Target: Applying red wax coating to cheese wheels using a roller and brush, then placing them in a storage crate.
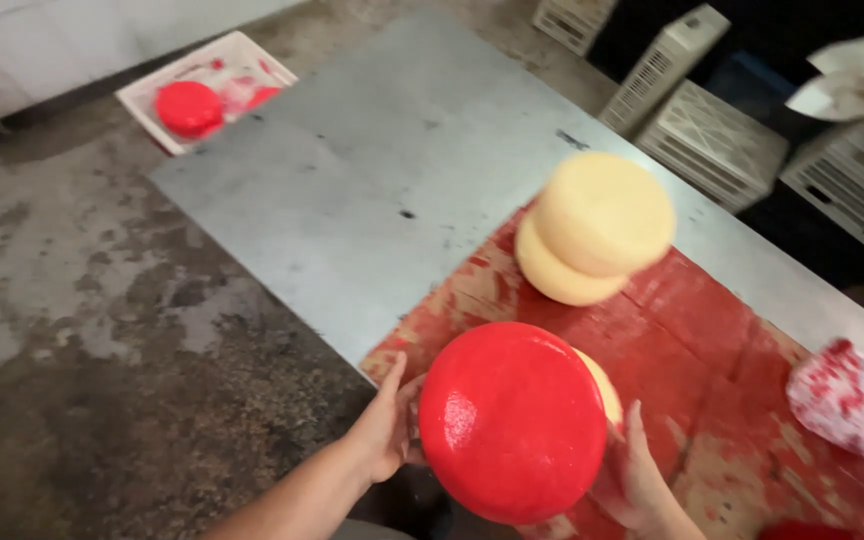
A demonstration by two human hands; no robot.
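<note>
Both hands hold one round cheese wheel (512, 422) on its edge at the near end of the table (352, 190). On the left side, the left hand (387, 430) presses its open palm and fingers against the wheel's rim, thumb up. The wheel faces the camera with a glossy red coated side; a pale yellow, uncoated part shows behind it at the upper right. The right hand (632, 478) supports this wheel from the right, fingers spread along the rim.

Far left, on the stained concrete floor (72, 330), a white tray (247, 55) contains a red wheel (189, 108) and red smears. The grey metal table runs from there toward the right. Its near right part is covered with a red-stained sheet (712, 370), perhaps cardboard, the view is blurred. On this sheet, behind the held wheel, two pale yellow wheels (597, 225) lie stacked, the upper one shifted to the right. Farther right lies a white cloth with red stains (847, 400). White plastic crates (717, 140) stand beyond the table.
</note>
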